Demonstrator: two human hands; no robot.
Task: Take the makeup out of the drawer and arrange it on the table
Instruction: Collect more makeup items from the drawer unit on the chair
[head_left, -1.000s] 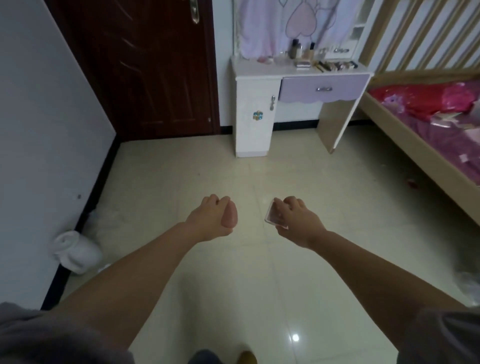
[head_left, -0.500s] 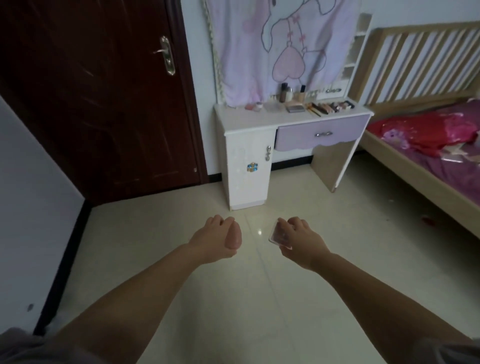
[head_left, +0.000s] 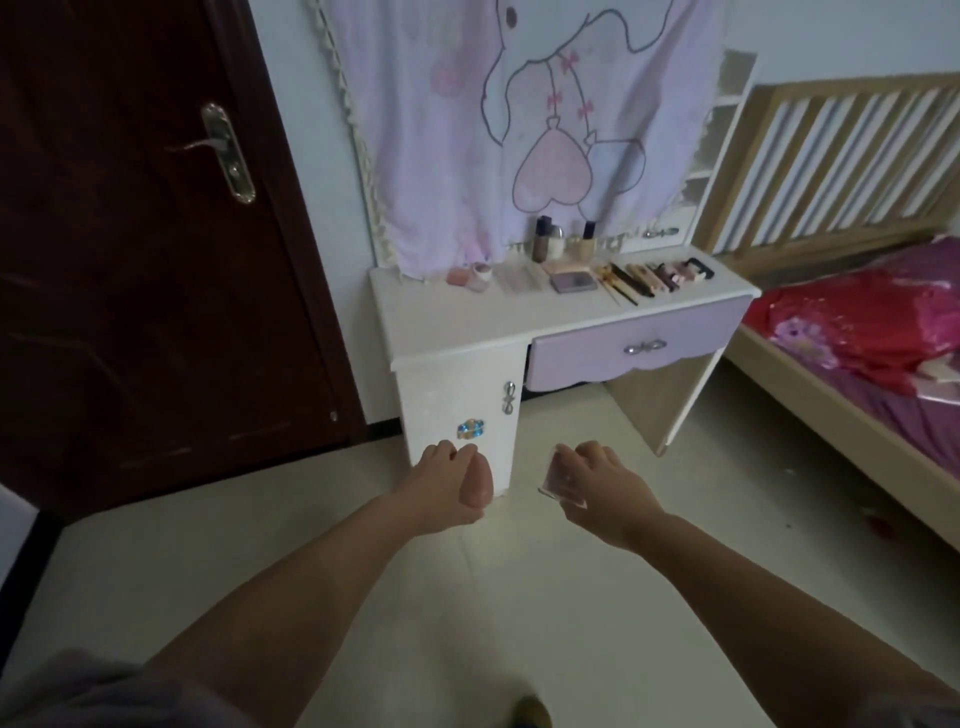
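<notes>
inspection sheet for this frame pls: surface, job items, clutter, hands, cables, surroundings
Surface: white dressing table, front half of the top bare; purple drawer shut.
Job's things: makeup along the back of the tabletop: bottles, a pink jar, a compact, a row of sticks and brushes.
Clutter: small red bits on the floor by the bed.
Hands: left hand grips a pink rounded item; right hand holds a flat clear case. Both are short of the table.
Cables: nothing seen.
Surroundings: dark door left, pink cloth hung behind the table, bed right.
</notes>
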